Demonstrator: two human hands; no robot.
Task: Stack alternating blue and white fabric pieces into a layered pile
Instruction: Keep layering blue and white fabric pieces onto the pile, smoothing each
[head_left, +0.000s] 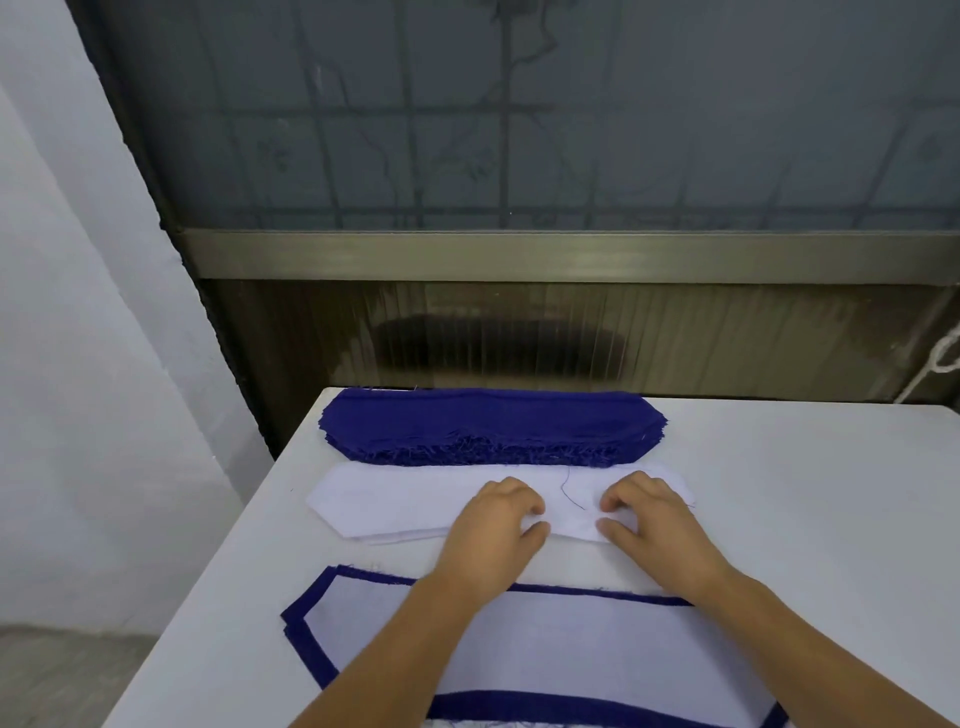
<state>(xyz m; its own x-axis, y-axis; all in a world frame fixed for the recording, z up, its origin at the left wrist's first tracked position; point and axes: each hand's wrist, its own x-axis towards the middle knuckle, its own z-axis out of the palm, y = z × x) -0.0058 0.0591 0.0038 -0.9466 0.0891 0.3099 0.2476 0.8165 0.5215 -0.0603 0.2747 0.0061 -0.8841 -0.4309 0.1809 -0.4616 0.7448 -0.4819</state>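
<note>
**Fingers at the white stack's near edge**

Fingers of left hand and right hand pinch the top piece of the white stack, long axis left-right, between blue stack and layered pile nearer the person.

Looks like a small garment-cutting/sewing workroom. Evidence: white worktop carrying a thick stack of identical frayed-edge blue cut pieces, matching white pieces just in front of it. Behind the worktop: frosted patterned window, plain painted wall.
</note>
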